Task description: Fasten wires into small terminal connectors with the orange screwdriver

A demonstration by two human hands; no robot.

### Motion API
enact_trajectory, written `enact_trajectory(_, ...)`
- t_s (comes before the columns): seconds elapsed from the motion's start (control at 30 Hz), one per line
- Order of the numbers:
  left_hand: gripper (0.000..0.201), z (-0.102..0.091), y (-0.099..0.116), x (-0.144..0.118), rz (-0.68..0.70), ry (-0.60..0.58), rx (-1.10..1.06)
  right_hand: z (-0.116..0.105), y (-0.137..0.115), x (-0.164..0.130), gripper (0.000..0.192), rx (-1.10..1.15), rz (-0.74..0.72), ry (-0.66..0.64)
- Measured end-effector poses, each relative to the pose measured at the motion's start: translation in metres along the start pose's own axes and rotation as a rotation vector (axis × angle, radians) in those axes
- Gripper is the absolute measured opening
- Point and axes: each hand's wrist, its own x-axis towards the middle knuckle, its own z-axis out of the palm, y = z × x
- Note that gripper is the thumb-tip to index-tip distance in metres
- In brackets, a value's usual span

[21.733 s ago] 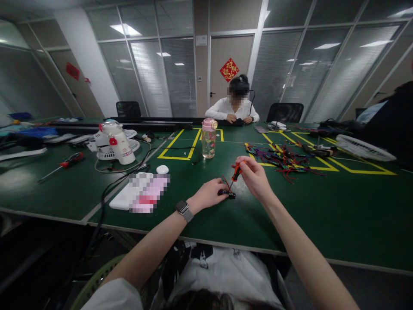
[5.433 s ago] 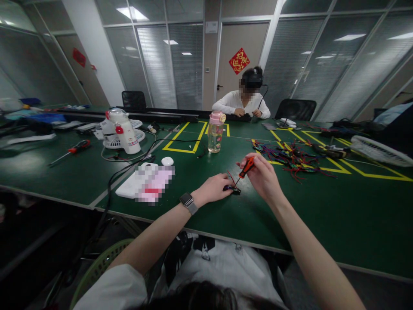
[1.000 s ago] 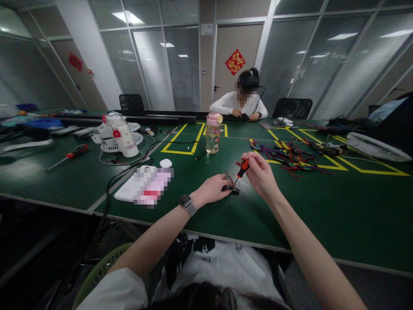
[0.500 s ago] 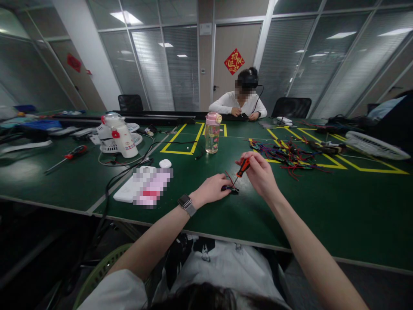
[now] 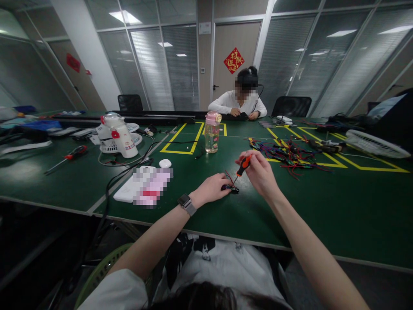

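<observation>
Below the right hand (image 5: 260, 173), which pinches a screwdriver (image 5: 243, 166), lies a small wired part (image 5: 235, 190). The left hand (image 5: 211, 188) pinches its left end.

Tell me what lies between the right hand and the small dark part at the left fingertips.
The orange and black screwdriver, gripped in the right hand, slants down toward the small dark part; the head view shows this.
</observation>
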Motion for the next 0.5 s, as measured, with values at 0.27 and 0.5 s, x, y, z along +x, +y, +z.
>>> enact_trajectory(0.27,0.017,0.0000,-0.0005,-0.0004,0.005,-0.004,0.006,-0.0005,-0.0026,-0.0010,0.027,0.009,0.028,-0.053)
enact_trajectory(0.5,0.017,0.0009,-0.0009,0.0000,-0.005,-0.004,-0.006,0.0008,-0.0009,-0.0011,0.027,-0.001,0.012,-0.038)
